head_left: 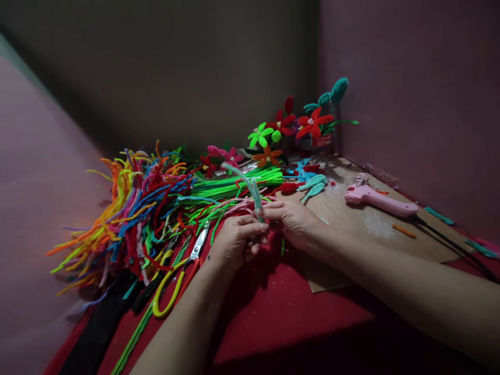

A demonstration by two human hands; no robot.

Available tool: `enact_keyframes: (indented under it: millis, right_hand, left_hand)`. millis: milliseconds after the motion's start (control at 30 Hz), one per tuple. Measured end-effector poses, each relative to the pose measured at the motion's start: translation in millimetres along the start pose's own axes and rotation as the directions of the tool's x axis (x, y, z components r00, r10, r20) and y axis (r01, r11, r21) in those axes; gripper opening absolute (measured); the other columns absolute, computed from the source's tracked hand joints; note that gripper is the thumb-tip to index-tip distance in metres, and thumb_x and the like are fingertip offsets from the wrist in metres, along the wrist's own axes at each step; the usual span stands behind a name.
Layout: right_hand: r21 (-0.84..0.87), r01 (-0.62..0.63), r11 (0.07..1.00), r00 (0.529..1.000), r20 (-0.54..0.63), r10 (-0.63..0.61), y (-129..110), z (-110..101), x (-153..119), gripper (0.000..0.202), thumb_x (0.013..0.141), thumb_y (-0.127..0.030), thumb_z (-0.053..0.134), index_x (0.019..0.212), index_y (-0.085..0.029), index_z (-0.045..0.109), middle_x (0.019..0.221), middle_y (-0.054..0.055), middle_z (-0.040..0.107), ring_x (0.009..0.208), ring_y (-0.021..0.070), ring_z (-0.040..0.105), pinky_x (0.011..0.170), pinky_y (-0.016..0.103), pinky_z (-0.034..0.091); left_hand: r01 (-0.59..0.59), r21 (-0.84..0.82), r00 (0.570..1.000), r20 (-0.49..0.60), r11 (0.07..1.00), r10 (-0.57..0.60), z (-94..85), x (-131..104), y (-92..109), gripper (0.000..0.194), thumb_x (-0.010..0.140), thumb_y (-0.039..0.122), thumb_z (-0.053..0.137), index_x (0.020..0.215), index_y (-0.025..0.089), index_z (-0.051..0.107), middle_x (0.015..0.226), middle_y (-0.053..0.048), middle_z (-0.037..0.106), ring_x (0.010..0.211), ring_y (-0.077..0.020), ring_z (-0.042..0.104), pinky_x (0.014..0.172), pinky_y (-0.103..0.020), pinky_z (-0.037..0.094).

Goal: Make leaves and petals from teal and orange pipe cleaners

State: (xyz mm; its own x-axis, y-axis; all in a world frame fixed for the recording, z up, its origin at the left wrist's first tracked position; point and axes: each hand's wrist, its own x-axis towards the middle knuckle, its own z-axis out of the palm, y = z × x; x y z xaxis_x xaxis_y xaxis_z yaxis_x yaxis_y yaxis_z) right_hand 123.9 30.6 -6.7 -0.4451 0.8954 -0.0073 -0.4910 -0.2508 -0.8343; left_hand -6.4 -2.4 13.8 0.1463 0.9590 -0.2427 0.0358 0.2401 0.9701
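Note:
A few pale teal pipe cleaners (254,194) stand up from between my two hands, one of them bending off to the upper left. My left hand (242,238) is closed, its thumb and fingers pinching their lower end. My right hand (287,221) meets it from the right, thumb and forefinger pinched on the same strands. Scissors with yellow and orange handles (180,278) lie just left of my left forearm. Behind the hands are pink strands and a bundle of green pipe cleaners (242,182).
At left is a large heap of multicoloured pipe cleaners (133,208). Finished fuzzy flowers (312,122) stand at the back. On the right, a pink glue gun (380,200) with a black cord rests on cardboard (351,237). Walls rise behind the red surface (281,323).

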Motion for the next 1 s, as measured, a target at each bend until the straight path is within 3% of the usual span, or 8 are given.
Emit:
enact_keyframes:
  millis: [233,533,733,1000]
  right_hand:
    - [0.072,-0.01,0.997,0.996,-0.089,0.016,3.2,1.0,2.5,0.012,0.053,-0.016,0.074,0.055,-0.012,0.063,0.056,0.001,0.056,0.051,0.0087,0.046,0.051,0.025,0.034]
    - [0.025,-0.012,1.0,1.0,-0.025,0.013,4.3,0.1,0.9,0.015,0.057,-0.023,0.073,0.059,-0.012,0.062,0.057,0.001,0.055,0.049,0.0082,0.043,0.051,0.026,0.033]
    - [0.044,0.027,0.999,0.999,-0.04,-0.025,7.4,-0.3,2.0,0.016,0.059,-0.023,0.072,0.058,-0.013,0.06,0.055,-0.001,0.053,0.05,0.0077,0.045,0.05,0.024,0.033]
    - [0.003,0.042,0.999,0.998,-0.05,-0.042,5.4,0.6,1.7,0.02,0.055,-0.027,0.075,0.06,-0.013,0.061,0.056,-0.001,0.055,0.05,0.0077,0.046,0.05,0.024,0.033]
  left_hand:
    - [0.045,-0.047,0.996,0.084,0.998,-0.041,-1.5,2.3,-0.6,0.019,0.059,0.025,0.067,0.055,0.014,0.051,0.04,0.003,0.05,0.024,-0.0037,0.031,0.025,-0.017,0.02]
    - [0.039,-0.038,0.997,0.072,0.999,-0.036,-3.1,2.5,-2.3,0.021,0.059,0.027,0.067,0.055,0.014,0.05,0.041,0.003,0.05,0.025,-0.0033,0.03,0.026,-0.017,0.02]
    - [-0.047,0.073,0.998,0.044,0.996,0.044,-3.7,2.6,-4.9,0.024,0.064,0.028,0.066,0.053,0.015,0.049,0.039,0.004,0.046,0.027,-0.0041,0.032,0.029,-0.018,0.019]
    - [-0.052,0.14,0.997,0.06,0.989,0.044,-6.4,2.4,-3.8,0.023,0.067,0.029,0.064,0.055,0.015,0.049,0.04,0.005,0.047,0.028,-0.005,0.033,0.029,-0.018,0.02]
